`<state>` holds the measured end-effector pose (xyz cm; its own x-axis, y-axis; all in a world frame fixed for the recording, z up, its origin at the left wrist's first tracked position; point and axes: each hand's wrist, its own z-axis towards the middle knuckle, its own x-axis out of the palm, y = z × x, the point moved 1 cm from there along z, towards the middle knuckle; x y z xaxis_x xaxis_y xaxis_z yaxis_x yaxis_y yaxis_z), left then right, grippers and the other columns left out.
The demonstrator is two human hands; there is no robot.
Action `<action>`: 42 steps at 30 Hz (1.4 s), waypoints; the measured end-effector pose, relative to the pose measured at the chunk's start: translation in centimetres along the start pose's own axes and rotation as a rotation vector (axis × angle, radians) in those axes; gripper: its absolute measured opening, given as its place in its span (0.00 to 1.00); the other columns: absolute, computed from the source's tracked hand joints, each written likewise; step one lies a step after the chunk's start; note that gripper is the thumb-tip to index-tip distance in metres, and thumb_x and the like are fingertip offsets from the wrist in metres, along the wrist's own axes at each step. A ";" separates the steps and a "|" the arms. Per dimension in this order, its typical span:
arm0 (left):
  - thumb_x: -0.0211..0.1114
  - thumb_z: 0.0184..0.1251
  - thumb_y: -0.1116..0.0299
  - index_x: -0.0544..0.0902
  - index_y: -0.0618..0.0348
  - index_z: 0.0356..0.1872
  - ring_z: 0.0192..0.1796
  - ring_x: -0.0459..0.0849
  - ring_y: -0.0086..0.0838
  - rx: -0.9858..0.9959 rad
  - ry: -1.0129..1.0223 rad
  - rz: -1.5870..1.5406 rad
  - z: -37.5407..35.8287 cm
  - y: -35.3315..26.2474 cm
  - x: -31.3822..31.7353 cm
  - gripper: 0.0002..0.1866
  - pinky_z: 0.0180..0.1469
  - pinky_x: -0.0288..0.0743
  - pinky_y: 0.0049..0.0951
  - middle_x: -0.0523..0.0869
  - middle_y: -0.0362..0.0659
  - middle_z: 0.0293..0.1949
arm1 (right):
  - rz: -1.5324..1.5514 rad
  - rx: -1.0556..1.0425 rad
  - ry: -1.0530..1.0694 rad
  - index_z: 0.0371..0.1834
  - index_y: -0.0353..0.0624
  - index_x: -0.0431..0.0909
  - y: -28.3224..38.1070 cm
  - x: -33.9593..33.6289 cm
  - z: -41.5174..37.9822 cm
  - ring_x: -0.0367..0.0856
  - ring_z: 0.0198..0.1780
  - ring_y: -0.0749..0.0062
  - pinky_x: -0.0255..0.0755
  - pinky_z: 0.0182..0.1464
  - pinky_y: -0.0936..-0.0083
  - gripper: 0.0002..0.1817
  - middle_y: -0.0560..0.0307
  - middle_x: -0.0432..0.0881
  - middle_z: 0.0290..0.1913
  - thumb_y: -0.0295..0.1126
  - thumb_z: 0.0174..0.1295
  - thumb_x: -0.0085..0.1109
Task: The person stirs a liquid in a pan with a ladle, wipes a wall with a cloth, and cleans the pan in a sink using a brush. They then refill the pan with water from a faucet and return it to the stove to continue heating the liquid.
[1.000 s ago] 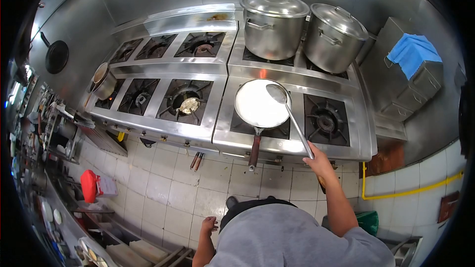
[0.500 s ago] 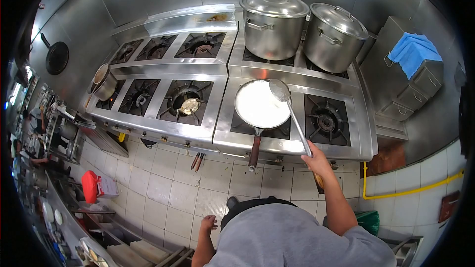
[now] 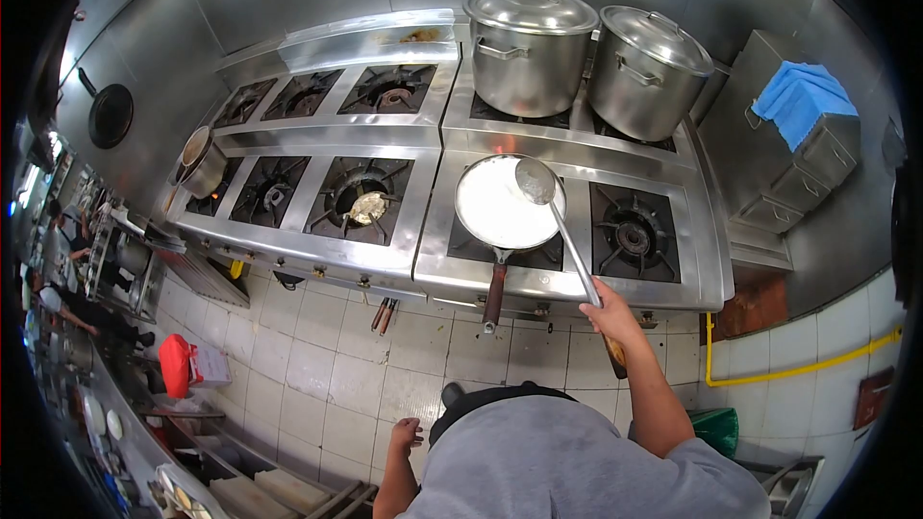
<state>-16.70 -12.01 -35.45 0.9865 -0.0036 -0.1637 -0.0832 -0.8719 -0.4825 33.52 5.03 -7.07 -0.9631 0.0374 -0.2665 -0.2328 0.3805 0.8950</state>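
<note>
My right hand (image 3: 612, 312) is closed around the long metal handle of a ladle (image 3: 577, 255), whose grip end is wooden. The ladle's round bowl is over the right side of a frying pan (image 3: 496, 274), at the surface of bright white liquid (image 3: 495, 207). Whether the bowl dips in is hard to tell. The pan rests on a front burner, its brown handle pointing toward me. Down at my side hangs my left hand (image 3: 406, 434), with loosely bent fingers and nothing in it.
Two lidded stockpots (image 3: 532, 58) stand on the back burners. A small pot (image 3: 202, 165) sits at the stove's far left, and a pale crumpled piece (image 3: 368, 208) lies on a front burner. A blue cloth (image 3: 803, 101) drapes over a cabinet. Co-workers (image 3: 77, 308) are at far left.
The ladle's bowl has shifted slightly left and toward me over the pan, and my right hand has moved slightly left. At far left, co-workers show more fully.
</note>
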 end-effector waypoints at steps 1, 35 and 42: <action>0.60 0.67 0.57 0.77 0.56 0.53 0.27 0.83 0.33 0.000 0.001 0.002 0.0 0.0 0.0 0.18 0.26 0.77 0.32 0.84 0.44 0.37 | 0.001 0.000 -0.001 0.73 0.48 0.61 -0.1 0.0 0.0 0.67 0.20 0.82 0.65 0.21 0.80 0.35 0.63 0.72 0.27 0.23 0.61 0.60; 0.60 0.67 0.57 0.77 0.56 0.54 0.26 0.83 0.33 0.003 0.015 0.064 -1.1 -0.4 0.7 0.19 0.25 0.77 0.31 0.84 0.46 0.38 | 0.076 0.012 0.092 0.72 0.47 0.62 -0.3 0.8 0.2 0.66 0.19 0.84 0.64 0.20 0.84 0.32 0.65 0.70 0.25 0.22 0.62 0.59; 0.58 0.67 0.58 0.78 0.60 0.51 0.37 0.86 0.38 0.472 0.083 0.701 1.9 0.5 -0.4 0.19 0.36 0.81 0.37 0.86 0.48 0.40 | 0.097 0.085 0.125 0.74 0.51 0.60 0.7 1.4 -0.6 0.68 0.26 0.83 0.65 0.23 0.84 0.35 0.63 0.73 0.31 0.31 0.64 0.62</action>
<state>-17.44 -11.52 -37.26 0.6905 -0.5186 -0.5043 -0.7112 -0.3593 -0.6042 31.92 4.81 -6.61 -0.9911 -0.0348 -0.1289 -0.1304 0.4577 0.8795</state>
